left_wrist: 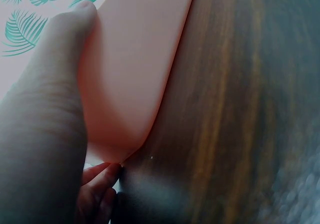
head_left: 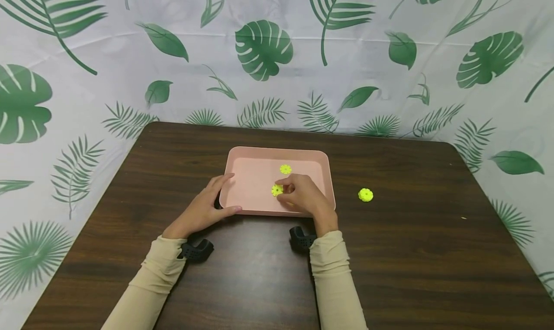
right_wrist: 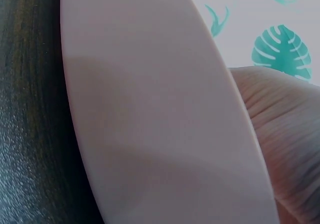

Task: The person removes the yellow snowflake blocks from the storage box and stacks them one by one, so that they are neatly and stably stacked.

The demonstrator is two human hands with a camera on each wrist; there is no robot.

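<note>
One yellow disc (head_left: 285, 169) set in the pink tray (head_left: 253, 178), a second disc (head_left: 275, 190) pinched there by the right hand (head_left: 303, 194), the left hand (head_left: 204, 206) spread on its rim; a yellow stack (head_left: 365, 195) outside apparently remains.

Probably a studio-like corner, though the tight view leaves doubt: a creased, leaf-printed cloth (head_left: 303, 87) hangs behind the far edge of a dark wood-grain surface (head_left: 415, 262) and past its left and right edges.
</note>
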